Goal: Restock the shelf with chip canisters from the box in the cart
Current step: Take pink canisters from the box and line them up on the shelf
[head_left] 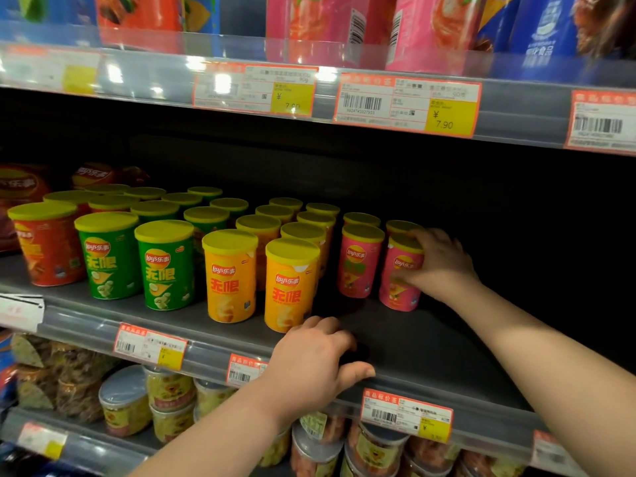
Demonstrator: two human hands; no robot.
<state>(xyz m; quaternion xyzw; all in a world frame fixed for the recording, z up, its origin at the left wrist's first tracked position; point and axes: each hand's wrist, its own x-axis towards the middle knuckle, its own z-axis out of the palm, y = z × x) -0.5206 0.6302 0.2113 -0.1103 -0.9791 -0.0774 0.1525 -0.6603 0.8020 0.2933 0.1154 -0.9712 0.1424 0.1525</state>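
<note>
right hand (438, 259) clamped round the rightmost pink canister (401, 275) near the front edge of the shelf (416, 342); left hand (315, 366) rests on that edge, loosely curled, seemingly holding nothing.

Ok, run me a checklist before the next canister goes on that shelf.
1. Right hand grip on the pink canister: ok, its fingers wrap round the canister's upper side.
2. Pink canister upright, base on the shelf: ok.
3. Pink fronts level with the front orange canister: not ok, they stand further back.
4. Room to the right of the pink canister: ok, bare shelf there.
5. Left hand free to fetch: ok, it rests on the shelf edge and holds nothing.
6. Box and cart within reach: cannot tell, neither is in view.
</note>
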